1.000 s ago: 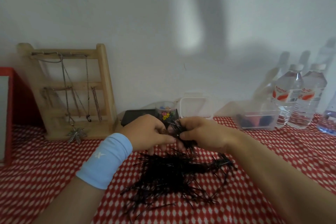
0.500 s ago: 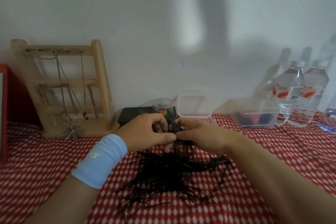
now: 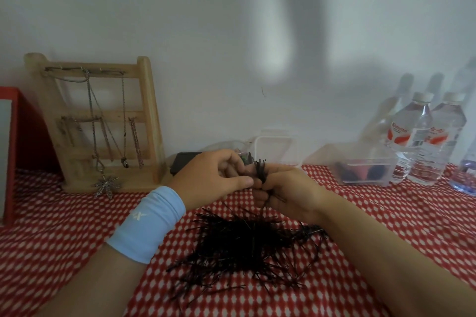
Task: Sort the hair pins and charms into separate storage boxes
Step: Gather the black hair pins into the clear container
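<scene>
A big loose pile of black hair pins (image 3: 247,244) lies on the red-and-white checked cloth in front of me. My right hand (image 3: 288,193) grips a small upright bundle of hair pins (image 3: 261,171) above the pile. My left hand (image 3: 213,177), with a light blue wristband, pinches at the same bundle from the left. Behind my hands stands an open clear storage box (image 3: 277,149). A small clear cup of coloured charms is mostly hidden behind my left hand.
A wooden jewellery rack (image 3: 103,121) with hanging chains stands at the back left, a black case (image 3: 184,162) beside it. A clear box with dark and pink items (image 3: 365,172) and water bottles (image 3: 425,141) stand at the back right. A red frame (image 3: 10,152) is at the far left.
Both hands stay joined above the pile. The bundle in my right hand now stands more upright with its tips showing above my fingers.
</scene>
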Available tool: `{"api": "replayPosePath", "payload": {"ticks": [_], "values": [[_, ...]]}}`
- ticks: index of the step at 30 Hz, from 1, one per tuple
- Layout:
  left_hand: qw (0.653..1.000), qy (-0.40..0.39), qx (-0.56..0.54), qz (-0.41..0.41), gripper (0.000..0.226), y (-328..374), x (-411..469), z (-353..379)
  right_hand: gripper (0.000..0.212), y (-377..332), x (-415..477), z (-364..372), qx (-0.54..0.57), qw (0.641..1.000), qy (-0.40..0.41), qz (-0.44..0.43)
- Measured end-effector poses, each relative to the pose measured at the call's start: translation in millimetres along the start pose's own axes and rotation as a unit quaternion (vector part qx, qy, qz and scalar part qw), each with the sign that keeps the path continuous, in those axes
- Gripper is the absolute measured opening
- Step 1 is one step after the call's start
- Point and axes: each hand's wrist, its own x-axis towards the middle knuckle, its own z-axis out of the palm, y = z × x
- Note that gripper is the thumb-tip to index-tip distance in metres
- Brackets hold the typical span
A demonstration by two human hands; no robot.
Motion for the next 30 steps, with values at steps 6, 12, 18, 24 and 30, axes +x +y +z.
{"api": "replayPosePath", "payload": {"ticks": [6,12,18,24,30], "values": [[0.997,0.067,0.015,0.021,0.010,3.3,0.2,3.3,0.030,2.0,-5.2,8.9,-0.086,0.996,-0.003,0.015],[0.993,0.090,0.011,0.071,0.006,2.8,-0.9,7.8,0.016,0.5,-7.4,9.0,-0.115,0.992,-0.041,0.021],[0.990,0.071,0.014,0.125,0.032,0.5,1.1,11.7,0.023,-4.8,-8.3,10.3,-0.101,0.993,-0.051,0.019],[0.992,0.029,-0.017,0.124,0.056,3.9,-0.1,14.5,0.022,-8.6,-9.4,10.1,-0.113,0.992,-0.051,0.007],[0.990,0.008,0.079,0.116,0.044,-8.6,6.1,17.2,0.025,-11.0,-10.2,6.4,-0.105,0.993,-0.055,0.020]]}}
